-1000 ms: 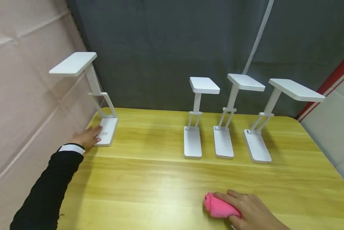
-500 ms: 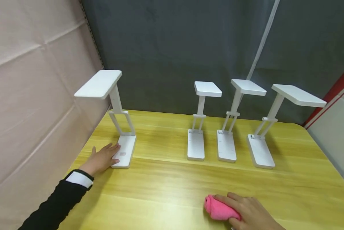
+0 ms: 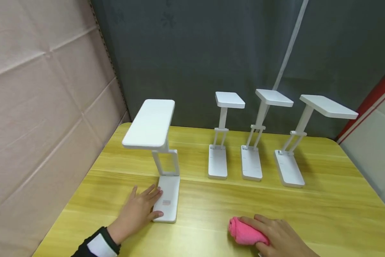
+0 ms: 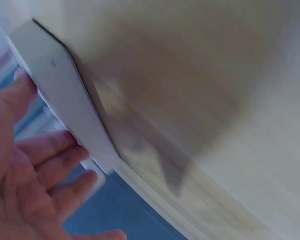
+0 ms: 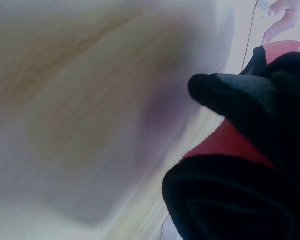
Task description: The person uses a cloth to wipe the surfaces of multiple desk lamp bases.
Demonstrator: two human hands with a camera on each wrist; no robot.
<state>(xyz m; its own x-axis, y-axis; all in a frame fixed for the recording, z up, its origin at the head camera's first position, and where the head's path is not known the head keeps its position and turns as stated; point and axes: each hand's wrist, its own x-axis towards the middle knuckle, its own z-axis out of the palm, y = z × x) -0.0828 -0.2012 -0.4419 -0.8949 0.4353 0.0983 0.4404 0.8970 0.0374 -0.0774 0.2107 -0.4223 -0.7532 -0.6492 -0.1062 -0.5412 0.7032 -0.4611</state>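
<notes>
My left hand [image 3: 138,210] lies beside the nearest white desk lamp [image 3: 149,123], its spread fingers and thumb touching the lamp's base [image 3: 167,203]. The left wrist view has the thumb and fingertips against that base [image 4: 65,95], with the other fingers held away from it. At the front right, my right hand [image 3: 279,235] grips a rolled pink cloth [image 3: 247,231] that rests on the table. In the right wrist view the hand shows mostly as a dark shape, with the cloth [image 5: 227,145] between its thumb and fingers.
Several white desk lamps stand unfolded; three are in a row at the right: the left one [image 3: 217,162], the middle one [image 3: 251,162] and the right one [image 3: 289,167]. A dark curtain [image 3: 186,64] hangs behind the yellow wooden table [image 3: 199,200], and a pale cloth wall [image 3: 51,125] borders its left.
My left hand and the nearest lamp have moved right and toward the table's front, the lamp staying upright. My right hand and the pink cloth have hardly moved.
</notes>
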